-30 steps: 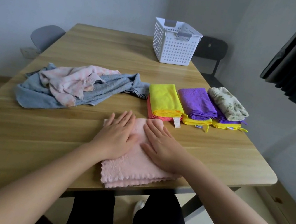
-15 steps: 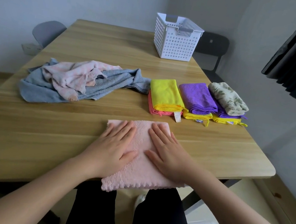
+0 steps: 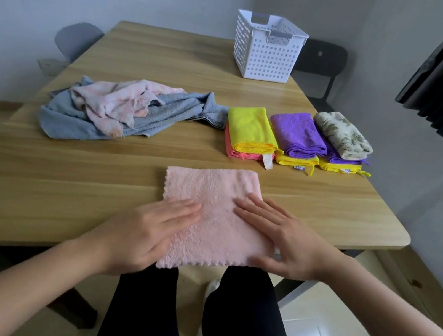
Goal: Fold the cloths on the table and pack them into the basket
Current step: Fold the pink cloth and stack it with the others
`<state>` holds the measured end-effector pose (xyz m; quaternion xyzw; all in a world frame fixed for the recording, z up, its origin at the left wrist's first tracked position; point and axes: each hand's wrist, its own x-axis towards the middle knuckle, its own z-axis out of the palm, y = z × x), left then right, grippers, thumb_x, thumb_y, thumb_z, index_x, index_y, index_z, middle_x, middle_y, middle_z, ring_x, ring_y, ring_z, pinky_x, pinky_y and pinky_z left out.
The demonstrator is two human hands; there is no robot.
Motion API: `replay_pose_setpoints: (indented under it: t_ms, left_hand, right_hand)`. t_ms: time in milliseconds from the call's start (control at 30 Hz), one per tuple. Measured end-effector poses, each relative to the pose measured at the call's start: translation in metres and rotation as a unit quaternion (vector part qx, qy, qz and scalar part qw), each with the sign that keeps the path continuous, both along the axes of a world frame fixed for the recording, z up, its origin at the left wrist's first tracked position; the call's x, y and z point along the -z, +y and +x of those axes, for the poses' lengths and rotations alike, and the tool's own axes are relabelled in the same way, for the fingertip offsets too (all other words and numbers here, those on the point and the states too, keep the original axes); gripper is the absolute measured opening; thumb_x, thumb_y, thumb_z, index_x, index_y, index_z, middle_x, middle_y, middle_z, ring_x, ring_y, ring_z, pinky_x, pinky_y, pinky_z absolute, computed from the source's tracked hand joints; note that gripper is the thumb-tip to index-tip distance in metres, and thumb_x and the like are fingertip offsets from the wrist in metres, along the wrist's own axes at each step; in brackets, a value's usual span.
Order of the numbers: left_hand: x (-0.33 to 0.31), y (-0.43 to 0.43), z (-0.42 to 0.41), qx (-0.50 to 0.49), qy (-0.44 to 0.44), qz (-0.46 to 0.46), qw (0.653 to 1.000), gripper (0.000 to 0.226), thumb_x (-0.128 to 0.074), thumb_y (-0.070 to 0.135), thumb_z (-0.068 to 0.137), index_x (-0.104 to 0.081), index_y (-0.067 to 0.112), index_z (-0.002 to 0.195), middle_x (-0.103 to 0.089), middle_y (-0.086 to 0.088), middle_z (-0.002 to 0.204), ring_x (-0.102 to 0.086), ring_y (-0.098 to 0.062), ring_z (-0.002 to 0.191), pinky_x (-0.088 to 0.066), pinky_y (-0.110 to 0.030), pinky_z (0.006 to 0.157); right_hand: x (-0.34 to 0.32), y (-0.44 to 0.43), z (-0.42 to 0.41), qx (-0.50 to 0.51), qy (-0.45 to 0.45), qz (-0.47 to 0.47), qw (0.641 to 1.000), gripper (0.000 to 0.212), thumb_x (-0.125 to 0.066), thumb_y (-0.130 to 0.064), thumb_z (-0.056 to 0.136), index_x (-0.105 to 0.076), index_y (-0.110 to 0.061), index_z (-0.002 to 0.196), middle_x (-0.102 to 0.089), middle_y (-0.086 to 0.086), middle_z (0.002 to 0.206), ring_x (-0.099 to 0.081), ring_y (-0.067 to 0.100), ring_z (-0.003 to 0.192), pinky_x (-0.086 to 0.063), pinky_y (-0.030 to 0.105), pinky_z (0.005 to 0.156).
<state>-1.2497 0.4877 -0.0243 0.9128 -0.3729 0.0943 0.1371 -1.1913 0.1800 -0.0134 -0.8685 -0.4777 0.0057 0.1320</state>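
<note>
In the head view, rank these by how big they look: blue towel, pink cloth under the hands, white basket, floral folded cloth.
1. Blue towel and pink cloth: about alike; pink is nearer, so unranked.
2. White basket, though farthest away.
3. Floral folded cloth.

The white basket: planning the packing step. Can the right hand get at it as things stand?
Likely only by leaning: the white basket stands at the far end, the right hand flat on the pink cloth at the near edge. Only low folded stacks lie between.
</note>
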Motion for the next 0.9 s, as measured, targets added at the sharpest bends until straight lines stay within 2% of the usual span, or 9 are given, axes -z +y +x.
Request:
replay_pose_setpoints:
  t_ms: [100, 200, 400, 533, 633, 667, 733, 833, 900]
  left_hand:
    - [-0.001, 0.006, -0.009, 0.006, -0.026, 0.107, 0.994, 0.077, -0.044, 0.017, 0.072, -0.028, 0.008, 0.147, -0.022, -0.007, 0.156, -0.019, -0.016, 0.144, -0.015, -0.03, 0.117]
    - [0.003, -0.003, -0.007, -0.032, -0.063, 0.09, 0.993, 0.069, -0.03, 0.0, 0.075, -0.036, 0.008, 0.144, -0.034, -0.009, 0.151, -0.033, -0.02, 0.139, -0.021, -0.035, 0.114]
    - [0.007, -0.006, -0.006, -0.025, -0.085, 0.033, 0.996, 0.062, -0.028, -0.002, 0.078, -0.05, 0.01, 0.135, -0.048, -0.005, 0.141, -0.043, -0.017, 0.132, -0.03, -0.034, 0.11]
    - [0.007, -0.002, -0.003, -0.027, -0.003, -0.079, 0.997, 0.051, -0.057, 0.013, 0.078, -0.059, 0.019, 0.128, -0.056, 0.006, 0.134, -0.049, -0.006, 0.126, -0.038, -0.03, 0.105]
    - [-0.005, -0.007, 0.002, -0.113, 0.154, -0.269, 0.944, 0.037, -0.061, 0.026, 0.072, -0.071, 0.027, 0.107, -0.071, 0.014, 0.105, -0.064, -0.004, 0.101, -0.05, -0.034, 0.086]
    - [-0.011, -0.01, 0.006, -0.14, 0.176, -0.304, 0.926, 0.029, -0.059, 0.031, 0.072, -0.073, 0.027, 0.097, -0.072, 0.012, 0.096, -0.067, -0.007, 0.093, -0.051, -0.035, 0.081]
    - [-0.018, -0.016, 0.018, -0.223, 0.195, -0.338, 0.893, 0.02, -0.063, 0.033, 0.074, -0.073, 0.022, 0.086, -0.074, 0.006, 0.086, -0.068, -0.012, 0.083, -0.05, -0.033, 0.076]
    - [-0.023, -0.026, 0.033, -0.349, 0.196, -0.362, 0.842, 0.041, -0.065, 0.045, 0.078, -0.062, 0.004, 0.074, -0.061, -0.011, 0.065, -0.057, -0.022, 0.063, -0.039, -0.032, 0.059]
    - [-0.026, -0.033, 0.038, -0.382, 0.175, -0.368, 0.829, 0.044, -0.062, 0.044, 0.085, -0.048, 0.009, 0.063, -0.048, -0.006, 0.057, -0.05, -0.023, 0.057, -0.033, -0.03, 0.055]
  right_hand:
    - [0.006, -0.009, 0.001, -0.007, -0.094, -0.088, 0.992, 0.094, -0.051, -0.067, 0.082, -0.008, -0.023, 0.153, -0.003, -0.008, 0.16, 0.001, 0.016, 0.148, -0.004, 0.044, 0.118]
    - [0.014, -0.004, 0.004, 0.006, -0.154, -0.084, 0.984, 0.074, -0.046, -0.05, 0.09, -0.015, -0.024, 0.152, -0.013, -0.005, 0.16, -0.003, 0.017, 0.148, -0.012, 0.046, 0.115]
    - [0.022, 0.002, 0.001, 0.014, -0.135, 0.037, 0.99, 0.053, -0.054, -0.037, 0.091, -0.045, -0.02, 0.14, -0.039, -0.005, 0.149, -0.023, 0.013, 0.144, -0.028, 0.04, 0.113]
    - [0.016, 0.005, -0.001, 0.032, -0.051, 0.111, 0.992, 0.049, -0.053, -0.05, 0.089, -0.058, -0.021, 0.128, -0.05, -0.01, 0.14, -0.033, 0.008, 0.139, -0.032, 0.029, 0.108]
    - [0.007, 0.016, -0.003, 0.121, 0.054, 0.198, 0.971, 0.033, -0.057, -0.037, 0.085, -0.068, -0.02, 0.111, -0.061, -0.019, 0.117, -0.049, -0.005, 0.119, -0.035, 0.016, 0.094]
    - [0.002, 0.02, -0.003, 0.16, 0.094, 0.23, 0.955, 0.024, -0.056, -0.033, 0.084, -0.07, -0.018, 0.097, -0.065, -0.021, 0.099, -0.056, -0.006, 0.098, -0.039, 0.017, 0.082]
    - [-0.004, 0.03, 0.0, 0.245, 0.179, 0.29, 0.908, 0.026, -0.056, -0.027, 0.09, -0.058, -0.015, 0.067, -0.054, -0.016, 0.059, -0.046, 0.001, 0.057, -0.032, 0.02, 0.056]
    - [-0.013, 0.048, 0.009, 0.348, 0.213, 0.328, 0.852, 0.039, -0.054, -0.031, 0.094, -0.041, -0.017, 0.06, -0.039, -0.01, 0.056, -0.033, 0.003, 0.053, -0.025, 0.021, 0.05]
    - [-0.016, 0.058, 0.014, 0.39, 0.206, 0.32, 0.839, 0.042, -0.051, -0.036, 0.095, -0.038, -0.016, 0.061, -0.038, -0.007, 0.057, -0.035, 0.008, 0.055, -0.025, 0.024, 0.05]
